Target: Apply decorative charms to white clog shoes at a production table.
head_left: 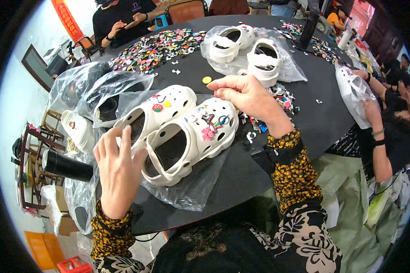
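Two white clogs stand side by side on a clear plastic bag [191, 195]. The left clog [180, 98] carries a strawberry charm [157, 108] and other small charms. On the right clog [198, 136] sit a pink flower charm [208, 133] and several more. My left hand [116, 166] is curled around the left clog's heel strap, its fingers partly hiding it. Above the right clog's toe, my right hand [253, 98] pinches a small red piece, mostly hidden by the fingers. A yellow round charm [207, 79] lies on the table just beyond those fingertips.
Heaps of colourful charms [157, 48] cover the black table [241, 182] at the back. Another bagged pair of white clogs [264, 61] stands beyond my right hand. Bagged dark shoes [107, 107] and a black cylinder [68, 164] are at left. Co-workers sit around the table; one handles a bagged clog [353, 93].
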Demonstrator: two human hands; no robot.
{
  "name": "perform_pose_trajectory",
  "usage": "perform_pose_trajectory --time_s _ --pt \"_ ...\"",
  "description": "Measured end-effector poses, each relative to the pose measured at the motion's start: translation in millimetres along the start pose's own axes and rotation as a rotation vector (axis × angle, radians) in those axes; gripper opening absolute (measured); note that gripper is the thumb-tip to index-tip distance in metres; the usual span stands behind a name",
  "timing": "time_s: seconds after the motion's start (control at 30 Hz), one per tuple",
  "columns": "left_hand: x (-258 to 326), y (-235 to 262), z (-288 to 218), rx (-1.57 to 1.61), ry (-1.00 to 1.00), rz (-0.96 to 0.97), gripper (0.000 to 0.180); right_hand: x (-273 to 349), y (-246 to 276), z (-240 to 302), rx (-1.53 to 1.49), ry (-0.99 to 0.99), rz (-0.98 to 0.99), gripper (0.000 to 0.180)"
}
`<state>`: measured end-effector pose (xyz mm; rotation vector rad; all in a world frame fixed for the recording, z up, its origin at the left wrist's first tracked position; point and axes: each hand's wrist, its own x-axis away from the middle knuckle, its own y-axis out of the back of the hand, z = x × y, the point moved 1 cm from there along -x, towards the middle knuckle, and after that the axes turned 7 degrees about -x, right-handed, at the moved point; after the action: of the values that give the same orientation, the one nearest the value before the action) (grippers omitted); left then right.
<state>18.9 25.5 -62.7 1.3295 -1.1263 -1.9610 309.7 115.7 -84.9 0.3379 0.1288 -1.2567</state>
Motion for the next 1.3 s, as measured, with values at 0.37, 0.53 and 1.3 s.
perform_pose_trajectory --time_s 0.37,0.53,1.3 --pt "-16 -10 -43 0.541 -0.164 0.052 0.029 9 -17 -12 0.034 0.287 0.079 0.015" --pt "-23 -23 -48 0.534 -0.118 0.27 0.02 14 -13 -19 0.096 0.271 0.021 0.015" --pt "-39 -35 -47 0.466 -0.195 0.449 0.037 38 -59 -4 0.854 0.682 0.028 0.026"
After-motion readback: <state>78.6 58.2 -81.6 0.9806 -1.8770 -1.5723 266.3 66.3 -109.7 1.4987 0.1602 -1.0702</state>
